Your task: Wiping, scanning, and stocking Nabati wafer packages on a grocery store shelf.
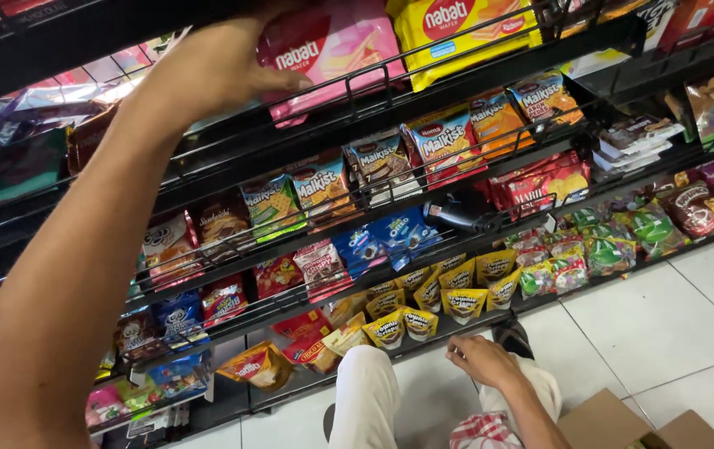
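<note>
My left hand (216, 66) reaches up to the upper shelf and is closed around the left end of a pink wafer pack (340, 46), thumb on its front. The pack leans behind the black wire rail (423, 62). A yellow wafer pack (457, 33) stands right beside it. My right hand (482, 359) rests low on my knee, on white trousers (365, 399), fingers loosely apart and holding nothing. It is close to the yellow pouches (423, 303) on the lowest shelf.
Black wire shelves hold rows of biscuit and snack packs (374, 166) from top to floor. Green and brown pouches (648, 224) fill the lower right. An open cardboard box (615, 424) sits on the white tiled floor (664, 324) at my right.
</note>
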